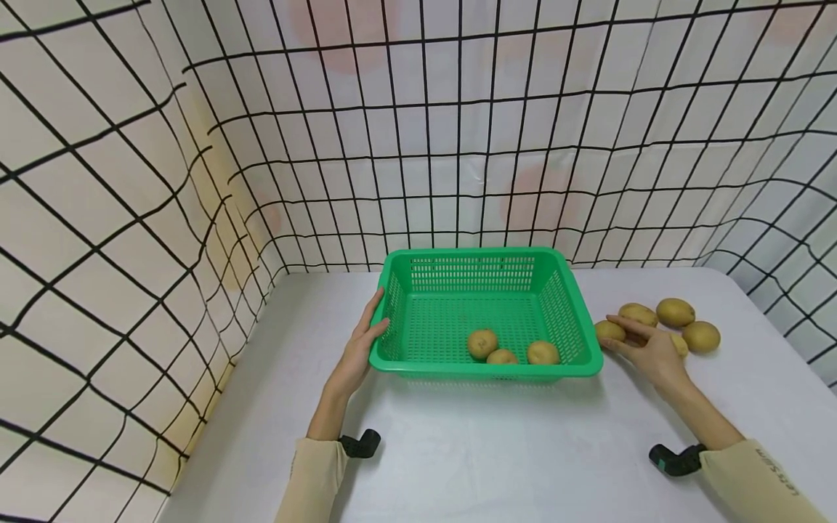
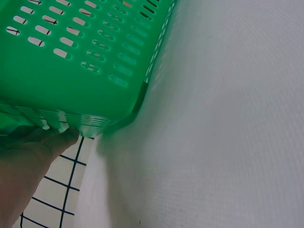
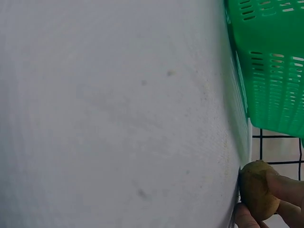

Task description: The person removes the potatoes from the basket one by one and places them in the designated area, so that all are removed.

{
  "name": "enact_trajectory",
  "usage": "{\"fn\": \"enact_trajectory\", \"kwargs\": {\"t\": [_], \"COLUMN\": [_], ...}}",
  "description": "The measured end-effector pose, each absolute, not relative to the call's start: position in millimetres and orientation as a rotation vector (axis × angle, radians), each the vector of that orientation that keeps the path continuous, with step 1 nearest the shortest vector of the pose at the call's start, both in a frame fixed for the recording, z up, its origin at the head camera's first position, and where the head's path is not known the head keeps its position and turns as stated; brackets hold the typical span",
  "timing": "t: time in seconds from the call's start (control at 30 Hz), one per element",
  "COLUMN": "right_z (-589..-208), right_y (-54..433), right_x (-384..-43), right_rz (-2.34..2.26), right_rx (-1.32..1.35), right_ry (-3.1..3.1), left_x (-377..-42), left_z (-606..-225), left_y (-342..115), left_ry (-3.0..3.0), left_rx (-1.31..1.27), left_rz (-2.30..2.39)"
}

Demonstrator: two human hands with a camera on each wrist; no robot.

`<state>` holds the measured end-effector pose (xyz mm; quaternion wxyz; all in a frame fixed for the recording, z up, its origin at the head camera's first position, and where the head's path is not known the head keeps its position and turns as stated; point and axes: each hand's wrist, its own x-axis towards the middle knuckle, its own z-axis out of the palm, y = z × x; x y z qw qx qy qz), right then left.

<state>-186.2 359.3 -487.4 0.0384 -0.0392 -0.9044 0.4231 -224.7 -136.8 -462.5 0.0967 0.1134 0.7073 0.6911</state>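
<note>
A green perforated plastic basket [image 1: 471,369] stands on the white table, with three potatoes inside near its front wall; one is the potato [image 1: 482,343]. My left hand [image 1: 353,356] rests its extended fingers and thumb against the basket's left side. In the left wrist view, the thumb [image 2: 61,141] touches the outer wall. Just right of the basket, my right hand [image 1: 654,359] pinches a potato [image 1: 609,333] between thumb and fingers. The right wrist view shows that potato [image 3: 258,190] low down at the table surface. Around this hand lie several more potatoes, one partly hidden behind it.
Loose potatoes, such as the rear one [image 1: 676,312] and the rightmost one [image 1: 702,336], lie on the table [image 1: 484,450] at right. Black netting [image 1: 458,152] over pale walls encloses the back and sides. A small black device [image 1: 676,460] sits at each wrist.
</note>
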Motion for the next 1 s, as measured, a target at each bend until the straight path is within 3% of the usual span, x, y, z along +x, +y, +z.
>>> {"fn": "enact_trajectory", "kwargs": {"t": [0.6, 1.0], "right_z": [-485.8, -432.3], "right_y": [360.0, 369.2], "right_x": [-186.9, -195.4], "right_rz": [1.17, 1.326], "right_rx": [-0.101, 0.045], "right_ry": [-2.818, -2.762], "left_x": [-225.4, -225.2], "left_z": [-462.9, -463.6], "left_y": [-137.4, -136.4], "left_ry": [2.097, 2.111], "left_rx": [0.335, 0.33], "left_rz": [2.042, 2.034]}}
